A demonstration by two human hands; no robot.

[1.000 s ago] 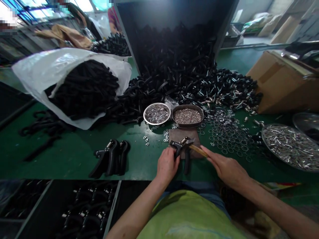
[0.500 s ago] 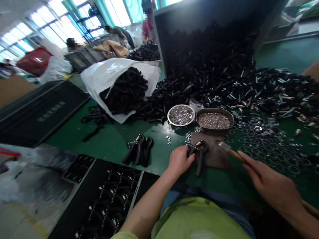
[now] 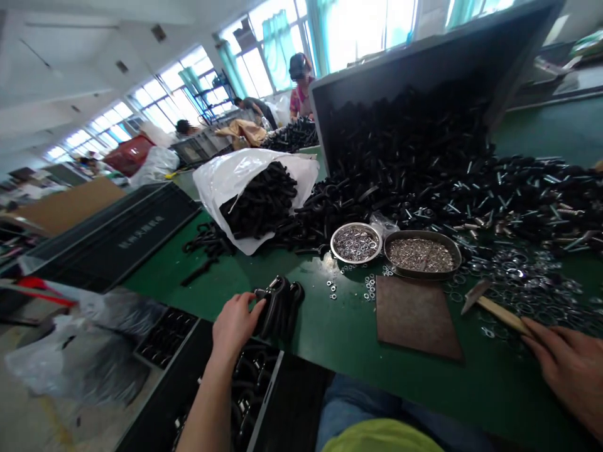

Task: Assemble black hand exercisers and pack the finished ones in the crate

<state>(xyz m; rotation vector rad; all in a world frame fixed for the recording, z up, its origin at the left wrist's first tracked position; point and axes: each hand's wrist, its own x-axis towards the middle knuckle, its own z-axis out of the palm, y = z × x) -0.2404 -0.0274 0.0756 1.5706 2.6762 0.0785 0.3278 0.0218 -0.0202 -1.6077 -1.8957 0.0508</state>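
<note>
While right fingers (image 3: 549, 333) wrap hammer (image 3: 500, 312) handle low, likely for leverage, left fingers (image 3: 241, 302) half-curl at hand grippers (image 3: 279, 306), hold unclear.

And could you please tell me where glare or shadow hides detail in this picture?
In the head view, the windows burn out to white, while the inside of the bin falls into shadow; also in the head view, the black grips at the left hand partly merge darkly, and pale glare marks the table near the bowl.

Hammer (image 3: 500, 312) — butt unseen, R hand (image 3: 568, 369) — cropped @ R edge.
</note>
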